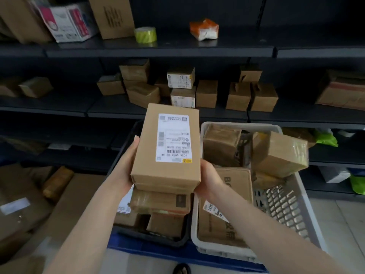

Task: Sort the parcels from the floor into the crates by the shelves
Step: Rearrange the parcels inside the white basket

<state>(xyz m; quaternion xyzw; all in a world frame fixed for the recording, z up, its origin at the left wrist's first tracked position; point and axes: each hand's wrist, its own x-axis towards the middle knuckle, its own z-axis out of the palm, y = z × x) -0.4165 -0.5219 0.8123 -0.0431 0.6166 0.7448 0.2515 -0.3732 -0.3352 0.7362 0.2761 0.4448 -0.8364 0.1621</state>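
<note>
While both hands held it up at the centre of the frame, the parcel (166,147) hung over the black crate (154,239), hiding most of that crate's far end. The left hand (124,169) clasped its left side, thumb lying up along the edge; the right hand (209,180) gripped its lower right corner. The fingers of both lay under the parcel, out of sight. Its white label (172,137) was upside down and too blurred to read. At the right, the white crate (237,124) held brown boxes. Shelves (158,52) crossed the top, their contents dim.
</note>
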